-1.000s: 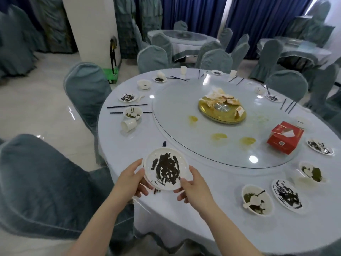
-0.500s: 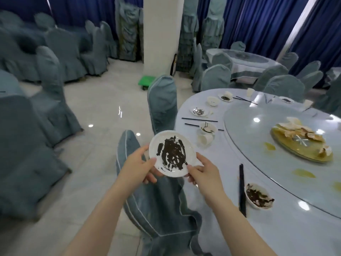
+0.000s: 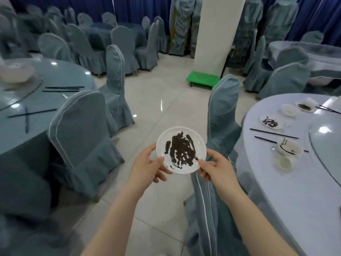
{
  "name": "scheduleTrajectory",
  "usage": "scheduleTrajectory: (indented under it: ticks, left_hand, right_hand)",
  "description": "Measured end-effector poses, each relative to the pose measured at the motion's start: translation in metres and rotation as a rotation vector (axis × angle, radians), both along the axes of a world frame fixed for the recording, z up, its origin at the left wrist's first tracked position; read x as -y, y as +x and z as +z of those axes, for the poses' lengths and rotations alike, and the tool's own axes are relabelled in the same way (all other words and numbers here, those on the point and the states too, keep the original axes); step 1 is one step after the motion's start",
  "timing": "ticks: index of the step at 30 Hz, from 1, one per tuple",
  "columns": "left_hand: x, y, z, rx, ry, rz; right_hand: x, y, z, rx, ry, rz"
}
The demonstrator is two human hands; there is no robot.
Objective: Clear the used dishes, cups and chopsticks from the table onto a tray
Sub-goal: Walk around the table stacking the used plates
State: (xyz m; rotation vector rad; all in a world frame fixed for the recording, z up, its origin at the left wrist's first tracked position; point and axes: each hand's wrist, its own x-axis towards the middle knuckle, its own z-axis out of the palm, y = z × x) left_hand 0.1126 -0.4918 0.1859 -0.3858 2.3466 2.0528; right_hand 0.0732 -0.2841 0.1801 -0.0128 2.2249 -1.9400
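Observation:
A small white plate (image 3: 181, 134) smeared with dark sauce is held level over the floor, between two tables. My left hand (image 3: 147, 168) grips its near-left rim, thumb on top. My right hand (image 3: 216, 168) pinches its near-right rim. On the round table (image 3: 295, 182) at the right lie a stained plate (image 3: 271, 121), a white bowl (image 3: 288, 109), a dirty bowl (image 3: 289, 149), an overturned cup (image 3: 284, 162) and black chopsticks (image 3: 273, 133). No tray is in view.
A covered chair (image 3: 221, 115) stands just right of the plate, another chair (image 3: 83, 130) to its left. A second round table (image 3: 22, 100) at the left carries chopsticks (image 3: 62, 89) and a white bowl (image 3: 16, 72). A green cart (image 3: 203, 80) sits by a white pillar (image 3: 217, 34).
I have turned left, away from the dirty table, carrying the plate in both hands out over the floor. The second table at the left has come into view.

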Motion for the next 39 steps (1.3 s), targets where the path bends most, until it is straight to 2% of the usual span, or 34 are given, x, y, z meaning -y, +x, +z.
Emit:
scheduleTrajectory:
  ticks: [9, 14, 20, 26, 32, 39]
  left_hand:
    - [0.046, -0.137, -0.015, 0.041, 0.003, -0.062]
    - [0.060, -0.224, -0.031, 0.075, 0.036, -0.118]
    - [0.093, -0.325, -0.032, 0.088, 0.058, -0.186]
    - [0.118, -0.444, -0.029, 0.052, 0.056, -0.361]
    - [0.090, -0.538, -0.023, 0.047, 0.035, -0.537]
    - [0.002, -0.639, -0.027, 0.029, -0.002, -0.730]
  right_hand:
    - [0.046, -0.112, -0.028, 0.054, -0.092, -0.143]
    - [0.046, -0.188, -0.033, 0.067, -0.014, -0.249]
    - [0.066, -0.267, -0.033, 0.083, -0.066, -0.404]
    - [0.077, -0.333, -0.042, 0.090, -0.082, -0.629]
    - [0.052, -0.371, -0.051, 0.132, -0.083, -0.855]
    - [-0.024, -0.419, -0.085, 0.226, -0.190, -1.169]
